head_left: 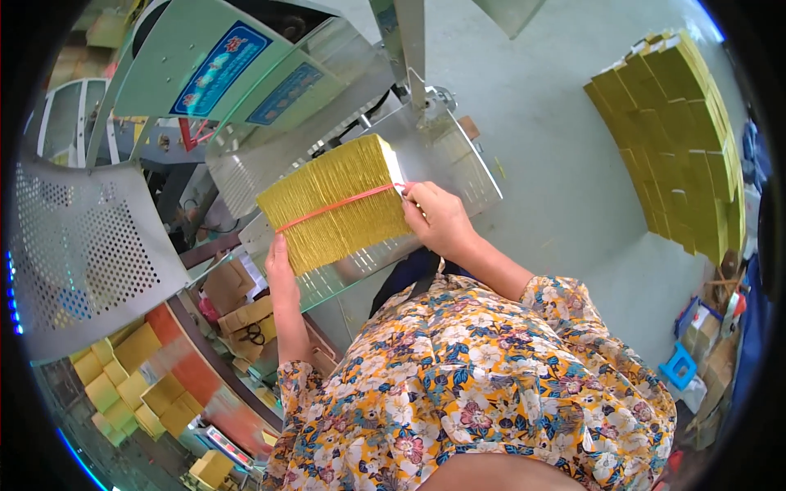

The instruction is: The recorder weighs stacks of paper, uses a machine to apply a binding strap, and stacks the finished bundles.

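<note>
A thick bundle of gold paper sheets (344,233) lies in front of me on a metal table (454,168), its many edges facing up. A pinkish-red band (337,205) runs lengthwise across the middle of it. My left hand (282,274) is closed on the bundle's left end, its thumb beside the band and its other fingers hidden. At the right end, my right hand (442,219) pinches the band between thumb and fingers, close to the white side of the bundle.
Beyond the bundle stands a pale green machine (164,74), with a perforated metal sheet (98,237) at left. A tall pile of gold bundles (671,147) rises at far right. Scissors (253,335) lie among cardboard at lower left. A blue plastic item (678,366) sits at lower right.
</note>
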